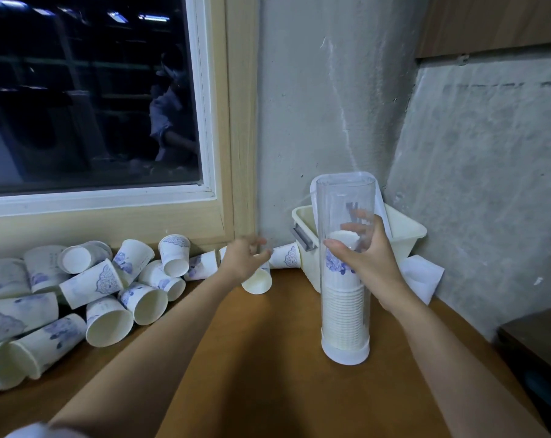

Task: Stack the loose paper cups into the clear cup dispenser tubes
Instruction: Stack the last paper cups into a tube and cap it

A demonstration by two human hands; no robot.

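A single head-worn wide-angle view — facing forward and down, close over the table (267,390).

The loose cups (90,284) are showing creamy white with blue-violet flower prints, and the same blue bloom is peeking through the clear tube (345,197), which is wearing a white base (345,350). The tub (403,232) is glowing pale cream with a grey clasp (302,240). The table (267,358) is looking warm brown against a mottled grey wall (315,105).
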